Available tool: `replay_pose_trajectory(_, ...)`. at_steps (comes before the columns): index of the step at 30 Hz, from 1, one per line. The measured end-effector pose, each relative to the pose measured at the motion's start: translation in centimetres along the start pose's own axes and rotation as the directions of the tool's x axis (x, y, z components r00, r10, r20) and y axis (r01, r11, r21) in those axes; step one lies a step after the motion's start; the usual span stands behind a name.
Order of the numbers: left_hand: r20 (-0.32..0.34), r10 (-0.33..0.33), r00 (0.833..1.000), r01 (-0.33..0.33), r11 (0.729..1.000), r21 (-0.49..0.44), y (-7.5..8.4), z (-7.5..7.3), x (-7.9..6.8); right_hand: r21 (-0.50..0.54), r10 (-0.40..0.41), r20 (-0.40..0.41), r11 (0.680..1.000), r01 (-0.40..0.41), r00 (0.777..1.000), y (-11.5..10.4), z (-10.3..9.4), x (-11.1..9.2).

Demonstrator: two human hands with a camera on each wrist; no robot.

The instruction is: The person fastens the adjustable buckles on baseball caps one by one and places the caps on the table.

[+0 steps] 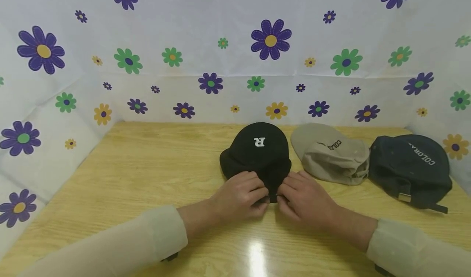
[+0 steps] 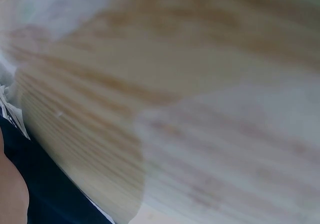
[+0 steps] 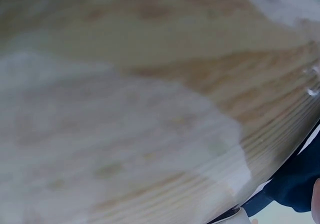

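Observation:
In the head view, a black cap (image 1: 262, 156) with a white letter on its crown lies on the wooden table. My left hand (image 1: 241, 195) grips the cap's near edge from the left, fingers curled over the dark fabric. From the other side my right hand (image 1: 307, 197) pinches the same near edge, its fingertips close to those of the left. A narrow dark strip of the cap shows between the two hands; the rest of that edge is hidden by fingers. Neither wrist view shows the cap or the hands' fingers.
Right of the black cap lies a beige cap (image 1: 333, 154) with dark lettering, and beyond it a dark navy cap (image 1: 410, 168) with pale lettering and a strap buckle. A white cloth with printed flowers (image 1: 235, 64) hangs behind the table (image 1: 165, 158).

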State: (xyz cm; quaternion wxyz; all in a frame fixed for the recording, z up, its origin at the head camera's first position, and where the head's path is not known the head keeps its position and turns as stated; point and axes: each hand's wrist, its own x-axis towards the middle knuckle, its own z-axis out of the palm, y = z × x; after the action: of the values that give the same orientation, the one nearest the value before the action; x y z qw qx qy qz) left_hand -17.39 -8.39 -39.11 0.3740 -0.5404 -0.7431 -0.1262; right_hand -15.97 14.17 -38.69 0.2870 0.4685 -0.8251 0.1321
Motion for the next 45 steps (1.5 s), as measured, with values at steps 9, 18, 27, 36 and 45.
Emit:
replay_pose_trajectory(9,0.005,0.007,1.000,-0.007,1.000,0.012,-0.03,0.04,-0.09,-0.002,-0.023,-0.018,1.000,0.023,1.000,-0.02,0.40,0.06)
replay_pose_trajectory(18,0.012,-0.001,1.000,0.001,1.000,0.001,0.01,0.03,0.02,-0.002,-0.071,-0.060,0.997,0.071,0.996,0.08,0.22,0.19)
replay_pose_trajectory(27,0.002,0.002,1.000,-0.002,1.000,0.002,0.01,0.01,0.05,0.000,-0.052,-0.069,0.999,0.052,0.996,0.04,0.12,0.26)
replay_pose_trajectory(36,0.009,0.020,1.000,-0.020,1.000,0.015,-0.15,-0.08,0.12,-0.005,-0.045,-0.062,0.999,0.045,0.997,-0.07,0.17,0.38)
replay_pose_trajectory(45,0.013,0.028,1.000,-0.028,1.000,0.007,-0.11,-0.11,0.07,0.009,-0.043,-0.042,0.999,0.044,0.998,-0.30,0.33,0.25)
